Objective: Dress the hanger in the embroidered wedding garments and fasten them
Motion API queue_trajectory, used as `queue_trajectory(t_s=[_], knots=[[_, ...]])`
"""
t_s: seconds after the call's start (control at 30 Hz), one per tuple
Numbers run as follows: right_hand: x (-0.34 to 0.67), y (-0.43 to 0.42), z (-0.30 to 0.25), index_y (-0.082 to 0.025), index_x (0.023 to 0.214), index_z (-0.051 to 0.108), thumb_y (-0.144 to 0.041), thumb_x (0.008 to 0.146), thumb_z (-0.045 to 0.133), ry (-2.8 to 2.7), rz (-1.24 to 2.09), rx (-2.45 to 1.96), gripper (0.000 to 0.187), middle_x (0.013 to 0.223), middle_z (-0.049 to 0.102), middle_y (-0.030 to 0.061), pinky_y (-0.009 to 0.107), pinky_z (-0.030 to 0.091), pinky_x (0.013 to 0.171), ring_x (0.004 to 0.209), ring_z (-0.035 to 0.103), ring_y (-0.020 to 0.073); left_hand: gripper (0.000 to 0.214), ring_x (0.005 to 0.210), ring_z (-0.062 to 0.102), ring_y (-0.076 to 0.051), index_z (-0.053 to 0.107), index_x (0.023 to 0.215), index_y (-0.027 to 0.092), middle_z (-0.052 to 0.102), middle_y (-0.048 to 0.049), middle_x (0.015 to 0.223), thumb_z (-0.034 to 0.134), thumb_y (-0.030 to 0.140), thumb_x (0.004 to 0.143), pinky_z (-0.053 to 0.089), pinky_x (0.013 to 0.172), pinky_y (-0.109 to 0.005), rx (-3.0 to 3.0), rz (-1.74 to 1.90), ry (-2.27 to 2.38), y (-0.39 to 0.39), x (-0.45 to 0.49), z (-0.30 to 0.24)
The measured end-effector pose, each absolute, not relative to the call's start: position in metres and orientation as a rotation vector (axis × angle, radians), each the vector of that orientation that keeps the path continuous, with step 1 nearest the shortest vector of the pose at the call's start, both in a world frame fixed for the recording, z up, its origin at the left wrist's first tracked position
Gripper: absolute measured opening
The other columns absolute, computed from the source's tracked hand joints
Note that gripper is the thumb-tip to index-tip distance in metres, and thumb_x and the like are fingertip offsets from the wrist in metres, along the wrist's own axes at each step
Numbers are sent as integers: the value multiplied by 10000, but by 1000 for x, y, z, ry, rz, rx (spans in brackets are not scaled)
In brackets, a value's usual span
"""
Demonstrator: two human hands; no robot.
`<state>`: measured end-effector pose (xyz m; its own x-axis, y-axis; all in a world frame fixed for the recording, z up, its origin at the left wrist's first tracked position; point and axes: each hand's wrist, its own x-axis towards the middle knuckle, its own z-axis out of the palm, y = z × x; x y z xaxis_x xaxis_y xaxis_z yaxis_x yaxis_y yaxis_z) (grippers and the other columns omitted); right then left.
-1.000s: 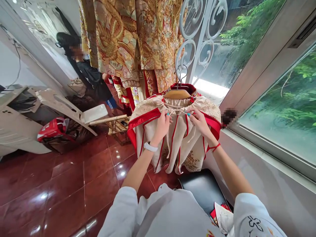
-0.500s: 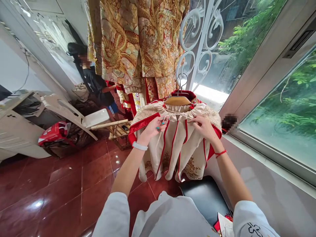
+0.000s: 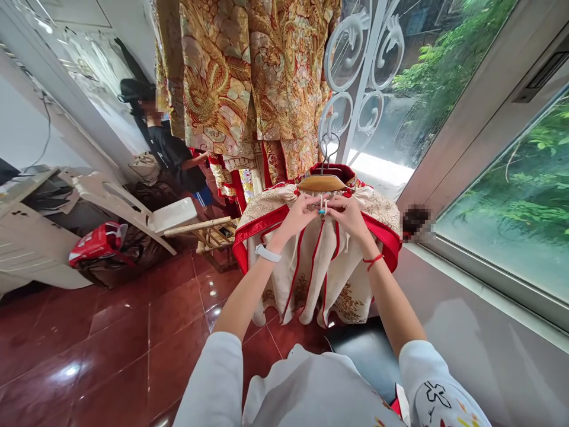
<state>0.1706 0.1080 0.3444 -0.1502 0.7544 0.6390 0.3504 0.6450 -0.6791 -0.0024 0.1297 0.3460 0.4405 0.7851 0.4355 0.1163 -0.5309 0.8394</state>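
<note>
"Head view: what does the left hand have?"

"Its fingertips pinch a bit of cream cord at the garment's gathered neckline. A white wristband sits on that arm."

"And the right hand?"

"Pinching too, on the same cord, so close that the fingertips of both hands nearly meet. Exactly how the cord runs between them I can't tell; the fingers cover it. A red bracelet circles that wrist."

"Where's the garment itself?"

"Straight ahead of the person, hanging at a wooden hanger, with the neckline just below the wood. It's cream with red edging and gold embroidery, and its wavy hem hangs over the tiled floor."

"What's around it?"

"Gold embroidered clothes hang behind, a black seat stands below near the window wall, and a bamboo frame is to the left. Farther left, a person in a black top stands beyond a white chair."
</note>
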Motion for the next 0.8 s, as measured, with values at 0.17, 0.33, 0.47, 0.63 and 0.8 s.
queue_trajectory(t_s=[0.17,0.33,0.47,0.63,0.8], knots=[[185,109,345,-213,801,808,-583,907,640,-1833,542,-887,420,841,651,70,344,483,753,821,604,207,304,924,566,-147,748,1200,206,490,-66,1100,553,219,967,515,775,-245,2087,1107,694,125,-2,342],[182,109,341,-241,815,811,-514,939,626,-1820,316,-956,353,924,646,88,362,500,740,873,606,225,158,924,615,-154,747,1009,186,543,-76,1169,613,158,931,532,751,-252,2353,1263,861,119,-2,345],[191,102,343,-234,780,777,-342,969,567,-1761,40,-1033,303,952,656,89,399,516,774,835,604,223,151,908,633,-166,717,933,174,619,-70,1117,572,150,968,514,796,-284,2619,1297,1075,121,-16,350],[214,87,345,-242,772,717,-307,932,581,-1597,-48,-1184,220,948,658,83,435,521,836,911,589,254,170,991,621,-207,693,882,177,658,-67,1032,552,152,974,495,891,-337,2642,1259,1176,119,-43,345],[196,75,335,-247,859,653,-580,1019,397,-1539,619,-1071,449,850,659,40,327,548,622,720,613,187,188,864,630,-172,634,921,182,652,-64,1026,573,351,975,510,766,-289,2093,1230,857,117,-38,337]])
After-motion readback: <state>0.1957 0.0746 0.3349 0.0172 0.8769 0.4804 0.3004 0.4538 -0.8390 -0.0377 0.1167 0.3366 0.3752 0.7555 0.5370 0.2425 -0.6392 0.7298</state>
